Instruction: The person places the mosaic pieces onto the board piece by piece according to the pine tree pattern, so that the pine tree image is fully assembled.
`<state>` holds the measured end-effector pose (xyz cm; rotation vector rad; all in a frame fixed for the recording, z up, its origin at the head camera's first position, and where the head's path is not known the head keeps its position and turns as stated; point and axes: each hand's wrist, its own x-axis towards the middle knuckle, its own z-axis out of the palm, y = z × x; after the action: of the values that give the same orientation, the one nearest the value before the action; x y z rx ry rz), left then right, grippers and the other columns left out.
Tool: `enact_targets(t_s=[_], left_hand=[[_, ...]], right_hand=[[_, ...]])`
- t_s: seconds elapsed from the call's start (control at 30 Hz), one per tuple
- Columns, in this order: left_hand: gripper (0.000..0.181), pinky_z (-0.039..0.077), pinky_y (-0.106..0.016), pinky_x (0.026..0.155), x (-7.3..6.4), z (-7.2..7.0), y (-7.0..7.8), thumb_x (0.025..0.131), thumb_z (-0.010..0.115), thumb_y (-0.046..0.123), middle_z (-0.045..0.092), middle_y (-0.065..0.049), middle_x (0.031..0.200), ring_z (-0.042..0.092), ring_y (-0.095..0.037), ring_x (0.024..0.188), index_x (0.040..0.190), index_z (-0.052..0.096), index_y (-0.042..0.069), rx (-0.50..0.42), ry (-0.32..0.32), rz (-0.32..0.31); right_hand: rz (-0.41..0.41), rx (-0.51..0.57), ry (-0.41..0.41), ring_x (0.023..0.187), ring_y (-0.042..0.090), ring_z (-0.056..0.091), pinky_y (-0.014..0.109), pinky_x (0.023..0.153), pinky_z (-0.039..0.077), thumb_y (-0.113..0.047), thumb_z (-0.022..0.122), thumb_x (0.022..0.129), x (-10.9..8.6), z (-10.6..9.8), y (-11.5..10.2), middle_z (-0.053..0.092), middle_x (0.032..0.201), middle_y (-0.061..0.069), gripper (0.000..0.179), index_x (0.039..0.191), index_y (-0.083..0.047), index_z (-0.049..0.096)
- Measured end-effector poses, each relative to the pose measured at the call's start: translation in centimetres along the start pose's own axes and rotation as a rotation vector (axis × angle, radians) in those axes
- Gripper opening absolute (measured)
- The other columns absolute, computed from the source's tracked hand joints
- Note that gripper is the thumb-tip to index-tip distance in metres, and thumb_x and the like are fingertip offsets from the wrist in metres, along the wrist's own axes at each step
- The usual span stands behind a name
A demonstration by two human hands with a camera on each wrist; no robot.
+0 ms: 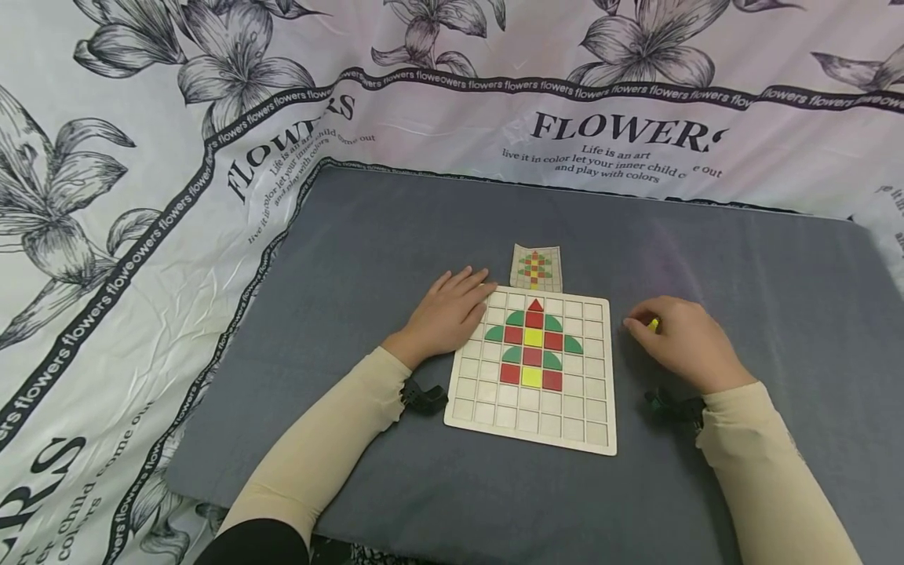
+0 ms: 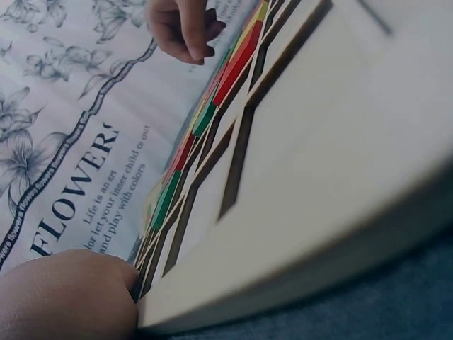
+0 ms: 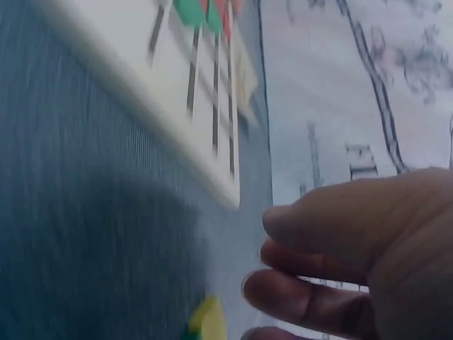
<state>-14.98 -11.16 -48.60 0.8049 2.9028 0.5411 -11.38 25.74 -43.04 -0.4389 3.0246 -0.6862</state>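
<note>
A square wooden grid board (image 1: 492, 416) lies on the grey table, bearing a tree-like pattern of red, yellow and green tiles (image 1: 533, 337). My left hand (image 1: 452, 310) rests flat at its upper left edge, fingers reaching over the corner. Off the board's right side, my right hand (image 1: 681, 341) is raised with fingers bent and thumb near the index finger. A small yellow piece (image 1: 654, 324) shows within its curl. In the right wrist view this yellow piece (image 3: 210, 322) has a green patch beside it, low in the frame; the grip itself is mostly hidden.
A small paper card (image 1: 516, 259) printed with a similar tile tree lies against the board's top edge. A dark grey cloth (image 1: 395, 227) covers the table. White flower-printed fabric (image 1: 452, 133) surrounds its back and left sides.
</note>
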Motion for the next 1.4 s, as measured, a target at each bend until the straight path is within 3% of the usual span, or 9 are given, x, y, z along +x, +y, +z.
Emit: enact_targets(t_s=[0.2,0.43,0.6,0.77,0.9,1.2,1.4], left_hand=[[0.05,0.006,-0.045,0.133,-0.1,0.1,0.0,0.116,0.034,0.033,0.029,-0.001,0.173,0.016,-0.023,0.163,0.164,0.041,0.022,0.002,-0.002,-0.006],[0.05,0.006,-0.045,0.133,-0.2,-0.1,0.1,0.116,0.035,0.033,0.029,-0.001,0.173,0.016,-0.023,0.163,0.163,0.042,0.022,0.006,-0.005,-0.004],[0.05,0.006,-0.045,0.133,-0.2,-0.1,0.1,0.116,0.035,0.033,0.029,-0.001,0.173,0.016,-0.023,0.163,0.164,0.041,0.022,0.012,-0.011,-0.007],[0.05,0.007,-0.045,0.133,-0.1,0.0,0.1,0.115,0.035,0.033,0.029,-0.001,0.173,0.016,-0.023,0.163,0.164,0.041,0.022,0.011,-0.008,-0.007],[0.05,0.007,-0.046,0.133,0.0,0.0,0.1,0.115,0.036,0.033,0.029,-0.001,0.173,0.016,-0.023,0.163,0.164,0.042,0.022,0.018,-0.004,-0.004],[0.05,0.008,-0.046,0.133,0.1,0.1,0.0,0.115,0.035,0.033,0.03,-0.001,0.173,0.017,-0.022,0.163,0.163,0.042,0.023,0.026,0.002,-0.001],[0.05,0.007,-0.046,0.133,0.0,0.1,-0.1,0.115,0.035,0.033,0.03,-0.001,0.173,0.017,-0.023,0.163,0.164,0.042,0.023,0.021,0.004,-0.002]], right_hand=[[0.111,-0.018,0.0,0.074,0.028,0.069,0.043,0.056,0.052,-0.023,0.071,0.1,0.0,-0.6,2.1,0.077,0.099,0.019,0.021,0.106,-0.004,0.079],[0.192,-0.045,0.077,0.079,0.036,0.067,0.041,0.051,0.048,-0.019,0.068,0.096,-0.2,-0.6,3.4,0.074,0.098,0.024,0.02,0.1,-0.002,0.078],[0.22,-0.049,0.082,0.087,0.041,0.065,0.048,0.056,0.05,-0.02,0.065,0.097,-0.5,-0.6,4.1,0.068,0.106,0.028,0.027,0.109,0.002,0.076],[0.24,-0.025,0.038,0.094,0.044,0.064,0.056,0.065,0.052,-0.02,0.062,0.098,-0.6,-0.8,4.3,0.066,0.112,0.031,0.033,0.117,0.004,0.073],[0.25,-0.008,-0.001,0.101,0.048,0.064,0.064,0.076,0.053,-0.023,0.066,0.099,-0.4,-0.8,4.0,0.067,0.116,0.034,0.037,0.119,0.008,0.072],[0.2,-0.057,0.006,0.094,0.046,0.067,0.063,0.074,0.055,-0.019,0.069,0.094,-0.3,-0.9,3.9,0.07,0.111,0.033,0.034,0.113,0.008,0.076],[0.167,-0.057,0.027,0.081,0.037,0.067,0.049,0.062,0.054,-0.016,0.073,0.088,-0.1,-0.8,4.3,0.075,0.097,0.024,0.026,0.104,0.003,0.079]])
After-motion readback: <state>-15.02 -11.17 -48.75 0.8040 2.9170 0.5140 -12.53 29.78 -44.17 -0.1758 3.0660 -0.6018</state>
